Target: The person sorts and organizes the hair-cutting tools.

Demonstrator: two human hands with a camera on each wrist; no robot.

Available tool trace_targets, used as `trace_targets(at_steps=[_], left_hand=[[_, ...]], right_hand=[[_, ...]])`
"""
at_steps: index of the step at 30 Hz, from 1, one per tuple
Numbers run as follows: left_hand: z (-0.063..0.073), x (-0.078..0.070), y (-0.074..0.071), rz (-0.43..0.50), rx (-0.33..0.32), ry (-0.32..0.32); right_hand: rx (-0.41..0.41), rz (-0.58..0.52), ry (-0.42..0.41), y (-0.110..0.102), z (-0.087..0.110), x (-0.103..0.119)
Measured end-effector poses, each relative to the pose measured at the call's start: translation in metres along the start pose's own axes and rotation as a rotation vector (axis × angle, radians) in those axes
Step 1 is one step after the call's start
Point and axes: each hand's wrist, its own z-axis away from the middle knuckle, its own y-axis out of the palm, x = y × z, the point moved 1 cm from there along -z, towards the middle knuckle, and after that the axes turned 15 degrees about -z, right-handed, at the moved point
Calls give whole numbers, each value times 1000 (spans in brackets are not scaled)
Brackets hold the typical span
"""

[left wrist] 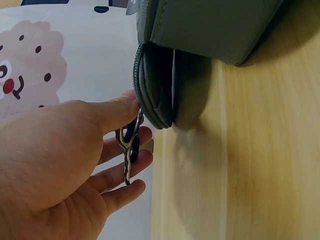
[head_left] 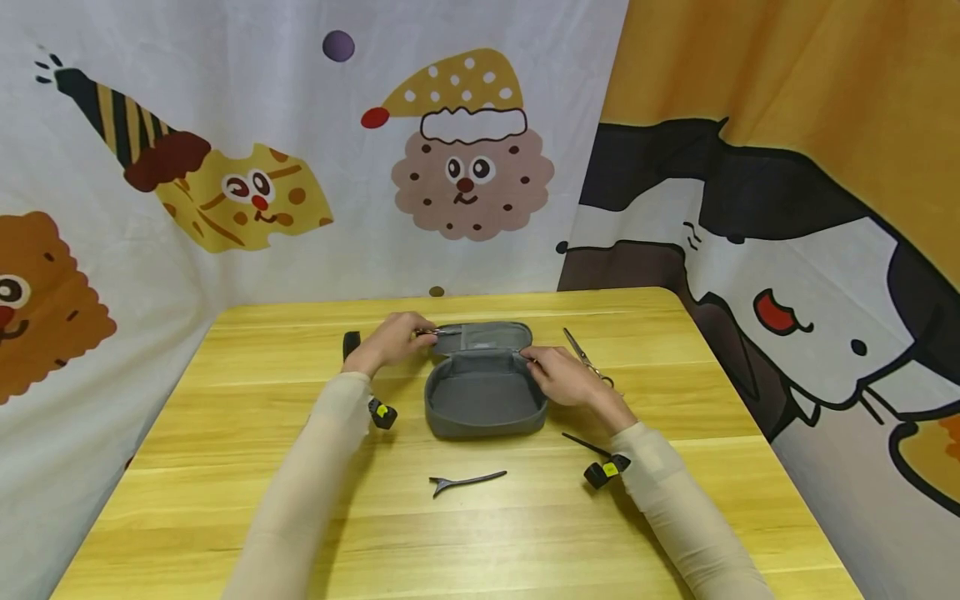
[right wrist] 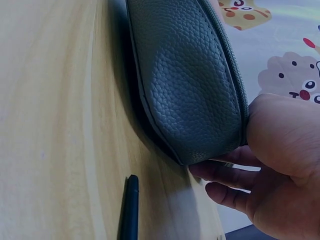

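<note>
Grey, pebble-grained case (head_left: pixel 484 427), mid-table, long axis left to right; unzipped lid (head_left: pixel 450 344) folded back on the far side. Scissors (left wrist: pixel 129 142) at the lid's left end, their slim metal line also running left to right, reaching right toward the pocket (head_left: pixel 495 335) inside the lid. Cannot tell whether the tips are past its edge. Left hand (head_left: pixel 393 340) has the handles pinched, thumb against fingers, and is the nearer to the lid's left end. Right hand (head_left: pixel 562 377) grips the case's rim at the right, thumb by the zip, fingers beyond.

Surface: yellow wood-grain table (head_left: pixel 525 542). Second pair of scissors (head_left: pixel 588 359) just right of the right hand, slanting far-left to near-right. Dark rod (head_left: pixel 585 444) by the right wrist; dark clip (head_left: pixel 472 481) lying apart on the near side.

Room: cartoon-printed cloth (head_left: pixel 270 50) hangs behind the far edge.
</note>
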Motion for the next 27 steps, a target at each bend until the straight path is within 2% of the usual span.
trace_targets(at_steps=[16,27], left_hand=[[-10,-6,4,-37,-18,9],[-8,-5,2,-36,19,2]], right_hand=[[3,8,-22,1,0,-1],[-9,27,-65,3,1,0]])
